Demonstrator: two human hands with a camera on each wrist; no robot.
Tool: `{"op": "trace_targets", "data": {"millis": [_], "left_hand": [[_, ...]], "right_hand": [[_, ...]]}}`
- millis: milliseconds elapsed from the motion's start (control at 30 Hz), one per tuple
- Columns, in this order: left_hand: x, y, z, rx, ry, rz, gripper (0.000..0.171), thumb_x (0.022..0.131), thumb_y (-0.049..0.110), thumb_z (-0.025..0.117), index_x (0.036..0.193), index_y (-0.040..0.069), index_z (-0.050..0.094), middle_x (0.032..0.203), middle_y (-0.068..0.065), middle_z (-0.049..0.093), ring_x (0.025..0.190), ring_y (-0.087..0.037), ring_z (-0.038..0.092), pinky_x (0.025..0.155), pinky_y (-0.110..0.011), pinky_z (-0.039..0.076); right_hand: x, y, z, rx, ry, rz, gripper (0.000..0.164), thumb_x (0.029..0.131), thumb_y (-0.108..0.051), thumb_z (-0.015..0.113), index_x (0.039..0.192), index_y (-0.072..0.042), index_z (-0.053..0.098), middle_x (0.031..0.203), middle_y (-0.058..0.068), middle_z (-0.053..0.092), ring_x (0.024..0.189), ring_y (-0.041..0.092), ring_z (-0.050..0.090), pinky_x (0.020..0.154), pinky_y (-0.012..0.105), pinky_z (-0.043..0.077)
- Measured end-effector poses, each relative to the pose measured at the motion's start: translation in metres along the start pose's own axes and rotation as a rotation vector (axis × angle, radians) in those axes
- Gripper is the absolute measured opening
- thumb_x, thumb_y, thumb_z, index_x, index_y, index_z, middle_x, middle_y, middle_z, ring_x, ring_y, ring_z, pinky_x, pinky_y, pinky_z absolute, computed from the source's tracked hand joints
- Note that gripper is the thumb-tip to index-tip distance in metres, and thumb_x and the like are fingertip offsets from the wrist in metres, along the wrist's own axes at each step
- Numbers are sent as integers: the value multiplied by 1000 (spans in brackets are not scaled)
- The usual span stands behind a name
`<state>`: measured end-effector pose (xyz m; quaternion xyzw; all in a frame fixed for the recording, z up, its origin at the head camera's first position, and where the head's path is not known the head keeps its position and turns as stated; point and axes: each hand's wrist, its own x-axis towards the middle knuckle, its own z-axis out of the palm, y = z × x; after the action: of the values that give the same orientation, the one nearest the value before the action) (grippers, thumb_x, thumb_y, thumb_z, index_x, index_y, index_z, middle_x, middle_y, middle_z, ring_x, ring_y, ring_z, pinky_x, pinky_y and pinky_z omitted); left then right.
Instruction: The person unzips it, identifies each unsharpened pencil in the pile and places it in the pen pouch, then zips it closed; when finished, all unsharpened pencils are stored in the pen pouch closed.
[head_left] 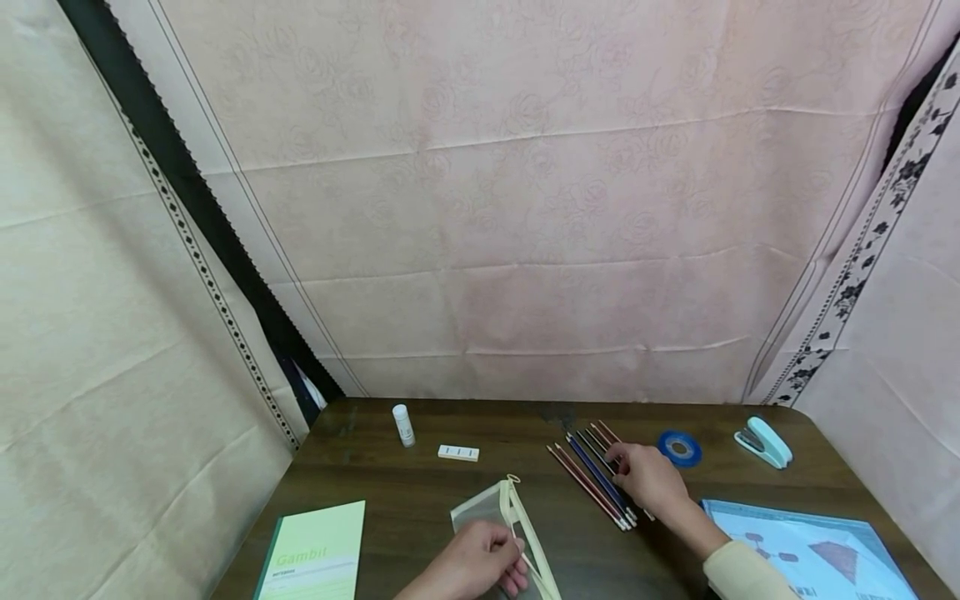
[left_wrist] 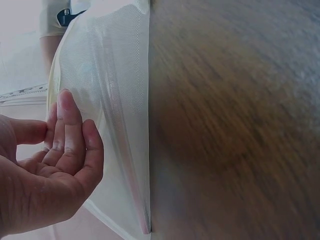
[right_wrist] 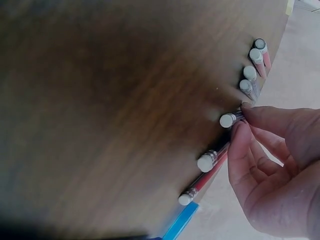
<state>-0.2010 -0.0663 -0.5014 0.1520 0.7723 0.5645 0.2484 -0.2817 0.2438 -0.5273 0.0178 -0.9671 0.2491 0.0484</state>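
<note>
My left hand pinches the zipped edge of a cream pencil pouch, which stands partly open on the table. In the left wrist view, a pinkish, pencil-like stick shows through the mesh of the pouch. Over a row of pencils, my right hand reaches down. Its thumb and forefinger pinch one dark pencil near its white-tipped end, close over the wood. Other pencils, dark red, blue and black, lie on both sides of it, roughly parallel.
Behind the pouch are a white glue stick and a small white block. Blue tape and a mint stapler lie at the back right. A green notebook sits front left, a blue-edged folder front right. Cloth surrounds the table.
</note>
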Motion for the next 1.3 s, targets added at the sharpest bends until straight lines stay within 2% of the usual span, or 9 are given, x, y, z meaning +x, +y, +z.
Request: {"op": "trace_targets", "data": {"millis": [367, 633, 867, 1100, 1300], "left_hand": [[2, -3, 1, 0, 5, 2, 30, 97, 21, 55, 77, 3, 67, 71, -9, 72, 60, -20, 69, 60, -32, 58], [3, -3, 2, -3, 6, 10, 30, 98, 21, 55, 78, 2, 67, 71, -9, 72, 60, -21, 69, 60, -33, 58], [2, -1, 0, 5, -1, 14, 31, 98, 21, 54, 78, 2, 68, 71, -8, 72, 60, -18, 69, 60, -31, 58], [2, 1, -1, 5, 5, 8, 30, 98, 19, 54, 79, 2, 68, 72, -11, 72, 60, -19, 68, 60, -33, 58], [2, -1, -1, 14, 10, 30, 33, 98, 19, 53, 77, -1, 68, 71, -14, 72, 60, -21, 69, 60, -33, 59]], "right_hand": [[0, 0, 3, -7, 14, 13, 28, 79, -7, 72, 105, -16, 71, 70, -2, 61, 54, 12, 51, 46, 27, 41], [3, 4, 6, -29, 25, 34, 30, 77, -10, 73, 106, -18, 70, 70, -3, 62, 52, 12, 50, 44, 28, 40], [3, 6, 7, 15, 20, 50, 30, 77, -12, 72, 106, -19, 69, 66, -6, 61, 49, 12, 51, 43, 29, 39], [2, 5, 5, 36, 41, 33, 29, 77, -11, 69, 104, -21, 69, 57, -8, 55, 46, 12, 48, 40, 27, 34], [-6, 0, 2, 35, 71, 20, 28, 77, -14, 71, 103, -23, 68, 60, -10, 56, 47, 10, 47, 40, 27, 33]]}}
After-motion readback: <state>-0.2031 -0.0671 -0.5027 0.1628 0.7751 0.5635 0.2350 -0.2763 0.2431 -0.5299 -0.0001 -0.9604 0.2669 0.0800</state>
